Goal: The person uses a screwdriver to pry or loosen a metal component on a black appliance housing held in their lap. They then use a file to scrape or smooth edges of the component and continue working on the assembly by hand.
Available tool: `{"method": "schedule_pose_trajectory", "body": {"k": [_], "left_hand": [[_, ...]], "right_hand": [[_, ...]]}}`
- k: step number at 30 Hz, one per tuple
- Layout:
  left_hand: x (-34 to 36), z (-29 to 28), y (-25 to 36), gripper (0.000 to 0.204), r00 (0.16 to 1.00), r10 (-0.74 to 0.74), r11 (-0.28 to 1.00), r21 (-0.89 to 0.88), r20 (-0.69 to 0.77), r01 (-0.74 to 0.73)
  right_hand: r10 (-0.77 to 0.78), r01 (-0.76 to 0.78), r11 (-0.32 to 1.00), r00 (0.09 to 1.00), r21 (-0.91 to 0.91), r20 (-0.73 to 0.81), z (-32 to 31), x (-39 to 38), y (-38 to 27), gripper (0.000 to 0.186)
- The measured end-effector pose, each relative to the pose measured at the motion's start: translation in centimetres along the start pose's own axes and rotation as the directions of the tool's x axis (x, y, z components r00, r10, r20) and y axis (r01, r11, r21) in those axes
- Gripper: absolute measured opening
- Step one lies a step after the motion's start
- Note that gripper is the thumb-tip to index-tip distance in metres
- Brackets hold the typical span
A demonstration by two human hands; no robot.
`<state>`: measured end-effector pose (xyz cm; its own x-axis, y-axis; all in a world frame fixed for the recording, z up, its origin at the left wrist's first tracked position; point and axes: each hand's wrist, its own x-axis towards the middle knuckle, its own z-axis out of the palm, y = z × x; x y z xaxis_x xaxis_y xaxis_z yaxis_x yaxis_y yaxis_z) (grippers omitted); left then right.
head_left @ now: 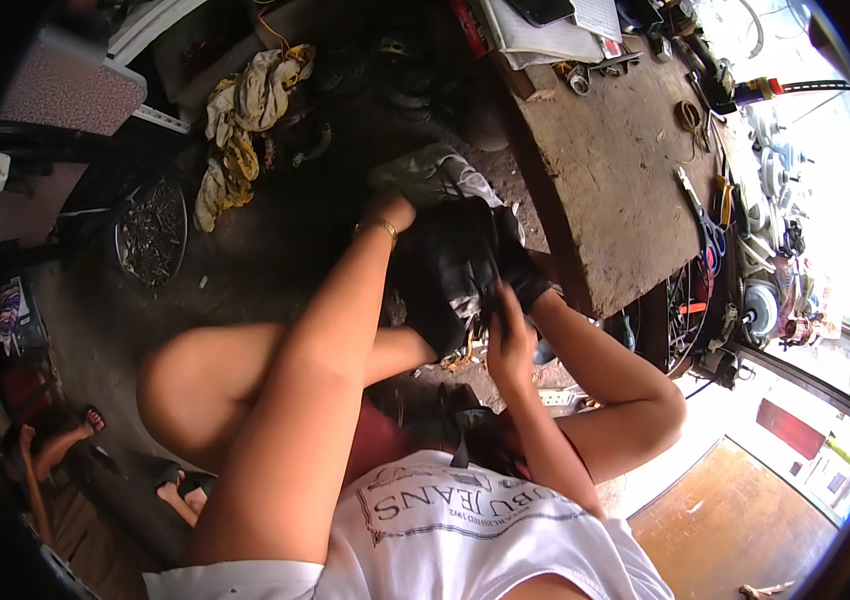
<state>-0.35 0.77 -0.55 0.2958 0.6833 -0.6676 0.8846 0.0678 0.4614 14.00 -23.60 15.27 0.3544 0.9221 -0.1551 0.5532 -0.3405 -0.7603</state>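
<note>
A black, fabric-like bundle (pixel 450 260) lies between my bent legs, with pale patches on its lower part. My right hand (pixel 512 345) is closed at its right edge, the thumb up against a dark fold. At its upper left is my left hand (pixel 392 210), a gold-coloured bracelet on the wrist. This hand looks curled, but its fingertips are hidden and I cannot make out what they grip. Just beyond it lies crumpled grey-green and whitish sheeting (pixel 440 170). A black strap (pixel 461 430) hangs across my lap.
A worn wooden bench (pixel 615 170) stands at the right, bearing scissors (pixel 707 235) and other tools. A stained yellow-white cloth (pixel 245 125) lies at the far left, near a round basin (pixel 150 245) of small metal parts. Other people's feet (pixel 95 418) show at lower left.
</note>
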Motion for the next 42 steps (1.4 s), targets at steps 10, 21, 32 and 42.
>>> {"method": "schedule_pose_trajectory", "body": {"k": [10, 21, 32, 42], "left_hand": [[0.3, 0.2, 1.1, 0.038, 0.984, -0.015, 0.999, 0.034, -0.179, 0.022], [-1.0, 0.1, 2.6, 0.036, 0.989, -0.083, 0.985, 0.138, -0.120, 0.100], [-0.3, -0.1, 0.9, 0.042, 0.997, -0.064, 0.985, 0.157, -0.044, 0.070], [4.1, 3.2, -2.7, 0.034, 0.979, 0.100, 0.995, 0.038, -0.177, -0.095]], "right_hand": [[0.004, 0.000, 0.994, 0.999, 0.105, -0.037, 3.6, 7.5, 1.0, 0.044], [0.032, -0.031, 0.998, 0.999, -0.053, 0.021, -2.1, -2.2, -0.1, 0.043], [-0.005, 0.005, 0.999, 1.000, -0.041, 0.008, -3.9, -5.5, -0.3, 0.045], [-0.104, 0.106, 0.994, 0.991, 0.023, -0.084, 1.9, 2.7, 2.9, 0.041]]}}
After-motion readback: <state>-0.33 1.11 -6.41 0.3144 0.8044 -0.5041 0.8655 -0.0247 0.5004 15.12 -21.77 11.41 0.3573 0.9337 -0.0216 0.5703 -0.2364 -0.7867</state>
